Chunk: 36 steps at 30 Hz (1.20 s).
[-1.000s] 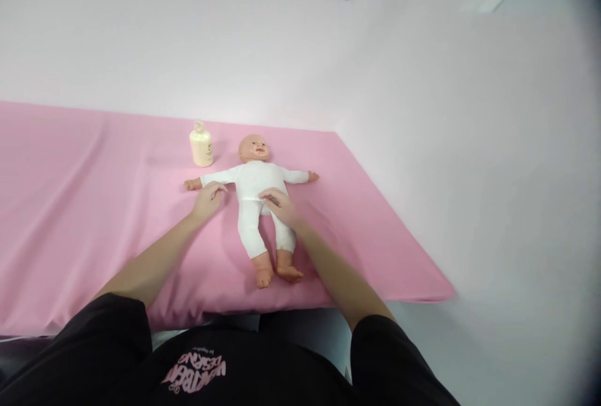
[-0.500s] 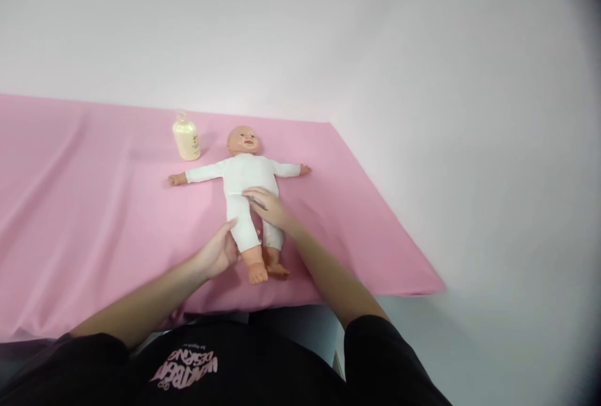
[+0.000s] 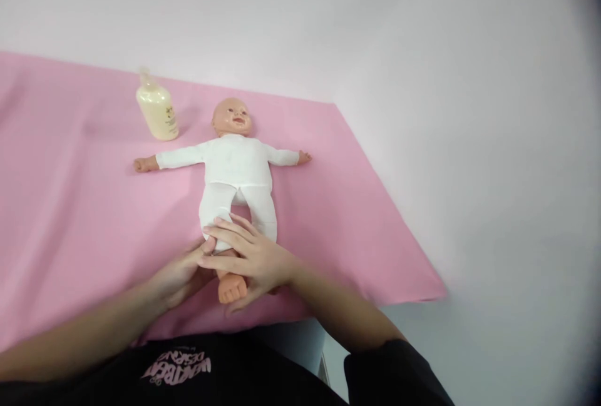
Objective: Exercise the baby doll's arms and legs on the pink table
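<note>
Baby doll (image 3: pixel 235 168) supine on pink cloth (image 3: pixel 70 218), arms spread, right hand (image 3: pixel 251 259) laid fingers-spread over its lower legs, left hand (image 3: pixel 181 274) curled against the near leg, cream bottle (image 3: pixel 157 109) beside the head.

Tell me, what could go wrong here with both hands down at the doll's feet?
The doll lies close to the front edge of the pink cloth, so a pull on its legs might drag it off. The left hand and right hand overlap at the lower legs, so they may get in each other's way. The cream bottle stands near the doll's arm and might tip if the doll shifts.
</note>
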Available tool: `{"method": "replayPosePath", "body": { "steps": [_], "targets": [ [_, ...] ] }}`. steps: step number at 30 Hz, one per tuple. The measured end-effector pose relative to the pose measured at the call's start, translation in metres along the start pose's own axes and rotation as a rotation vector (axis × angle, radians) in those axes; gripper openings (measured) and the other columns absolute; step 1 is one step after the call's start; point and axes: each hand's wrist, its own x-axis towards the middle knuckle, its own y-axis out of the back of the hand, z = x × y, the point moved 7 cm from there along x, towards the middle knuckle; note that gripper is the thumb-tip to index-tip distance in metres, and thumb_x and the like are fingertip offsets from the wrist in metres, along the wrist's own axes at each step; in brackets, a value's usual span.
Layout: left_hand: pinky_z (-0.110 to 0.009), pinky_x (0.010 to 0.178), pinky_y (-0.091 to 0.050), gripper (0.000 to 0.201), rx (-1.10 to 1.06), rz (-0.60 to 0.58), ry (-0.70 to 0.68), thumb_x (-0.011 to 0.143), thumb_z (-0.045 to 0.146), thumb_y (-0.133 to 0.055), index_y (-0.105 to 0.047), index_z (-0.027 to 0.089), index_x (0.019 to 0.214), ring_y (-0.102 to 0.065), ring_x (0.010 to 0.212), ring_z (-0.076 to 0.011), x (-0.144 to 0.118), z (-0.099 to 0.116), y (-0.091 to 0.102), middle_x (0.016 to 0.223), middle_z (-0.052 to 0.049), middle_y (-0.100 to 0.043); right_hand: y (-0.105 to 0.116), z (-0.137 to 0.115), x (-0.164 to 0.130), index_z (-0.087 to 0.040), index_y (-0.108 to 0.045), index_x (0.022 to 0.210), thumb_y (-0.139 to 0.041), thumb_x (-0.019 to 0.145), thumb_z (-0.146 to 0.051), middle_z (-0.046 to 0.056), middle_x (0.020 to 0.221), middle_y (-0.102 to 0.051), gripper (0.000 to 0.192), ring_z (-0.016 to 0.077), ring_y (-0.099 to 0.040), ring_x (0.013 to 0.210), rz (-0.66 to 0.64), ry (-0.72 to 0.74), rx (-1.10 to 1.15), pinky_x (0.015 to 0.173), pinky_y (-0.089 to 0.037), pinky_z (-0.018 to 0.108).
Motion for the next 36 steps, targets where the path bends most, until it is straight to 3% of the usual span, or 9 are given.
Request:
{"method": "replayPosePath", "body": {
  "steps": [4,8,11,17,20,22,27,32,36],
  "targets": [
    [-0.048,0.112,-0.053,0.042,-0.041,-0.064,0.064,0.097,0.052,-0.065,-0.068,0.036,0.136,-0.058,0.14,-0.033,-0.003,-0.006,-0.006,0.131,-0.006,-0.073,-0.002,-0.002,-0.006,-0.034,-0.071,0.13,-0.068,0.092,-0.058,0.008,0.154,-0.058,0.045,0.0258,-0.042,0.155,0.004,0.031,-0.059,0.132,-0.029,0.049],
    [-0.05,0.118,-0.044,0.059,-0.108,-0.215,0.103,0.099,0.036,-0.064,-0.05,0.027,0.155,-0.06,0.137,-0.0327,-0.007,-0.002,-0.021,0.141,-0.011,-0.068,-0.003,0.001,-0.016,-0.028,-0.068,0.134,-0.063,0.097,-0.057,0.008,0.152,-0.06,0.047,0.0268,-0.04,0.155,-0.008,0.142,-0.132,0.129,-0.031,0.054],
    [-0.051,0.119,-0.04,0.066,-0.133,-0.231,0.118,0.098,0.029,-0.063,-0.042,0.021,0.159,-0.063,0.134,-0.0335,-0.009,0.002,-0.026,0.141,-0.015,-0.067,-0.001,0.002,-0.019,-0.024,-0.067,0.135,-0.059,0.099,-0.057,0.009,0.15,-0.062,0.049,0.0263,-0.04,0.155,0.04,0.192,-0.153,0.129,-0.031,0.051],
    [-0.045,0.115,-0.045,0.051,-0.107,-0.205,0.107,0.098,0.025,-0.064,-0.056,0.02,0.148,-0.065,0.13,-0.0298,-0.009,0.005,-0.027,0.133,-0.012,-0.072,0.003,-0.004,-0.009,-0.023,-0.074,0.116,-0.066,0.091,-0.057,0.008,0.134,-0.072,0.043,0.025,-0.049,0.149,0.158,0.163,0.022,0.13,-0.028,0.049],
    [-0.041,0.116,-0.045,0.039,-0.106,-0.234,0.033,0.097,0.032,-0.067,-0.067,0.019,0.135,-0.061,0.134,-0.0286,-0.01,0.01,-0.029,0.133,-0.01,-0.071,0.004,-0.004,0.006,-0.024,-0.075,0.093,-0.074,0.085,-0.051,0.006,0.121,-0.076,0.029,0.0263,-0.054,0.143,0.233,0.031,0.195,0.131,-0.022,0.051],
    [-0.039,0.115,-0.046,0.037,-0.117,-0.257,-0.011,0.096,0.036,-0.069,-0.069,0.021,0.13,-0.06,0.136,-0.0268,-0.011,0.013,-0.03,0.134,-0.008,-0.07,0.001,-0.002,0.016,-0.023,-0.073,0.086,-0.078,0.083,-0.05,0.007,0.119,-0.075,0.028,0.0278,-0.055,0.14,0.21,-0.059,0.264,0.132,-0.019,0.054],
    [-0.03,0.108,-0.051,0.029,-0.139,-0.241,-0.045,0.098,0.032,-0.067,-0.071,0.024,0.126,-0.068,0.125,-0.0201,-0.01,0.019,-0.032,0.126,-0.004,-0.074,-0.001,0.006,0.018,-0.021,-0.074,0.091,-0.075,0.085,-0.06,0.01,0.136,-0.068,0.039,0.0261,-0.055,0.141,0.09,-0.018,0.285,0.129,-0.03,0.048],
    [-0.03,0.101,-0.056,0.029,-0.139,-0.142,0.036,0.094,0.025,-0.073,-0.072,0.022,0.123,-0.072,0.114,-0.0205,-0.009,0.013,-0.026,0.12,-0.005,-0.077,-0.006,0.004,-0.003,-0.021,-0.073,0.116,-0.07,0.086,-0.069,0.013,0.145,-0.063,0.056,0.029,-0.043,0.153,0.1,0.133,0.018,0.129,-0.03,0.052],
    [-0.029,0.097,-0.057,0.021,-0.113,-0.151,0.044,0.095,0.027,-0.073,-0.075,0.02,0.114,-0.075,0.104,-0.0192,-0.008,0.01,-0.026,0.108,-0.004,-0.079,-0.011,0.0,-0.009,-0.023,-0.072,0.122,-0.067,0.088,-0.069,0.013,0.146,-0.063,0.057,0.0284,-0.042,0.154,0.091,0.183,-0.086,0.127,-0.031,0.052]
  ]
}}
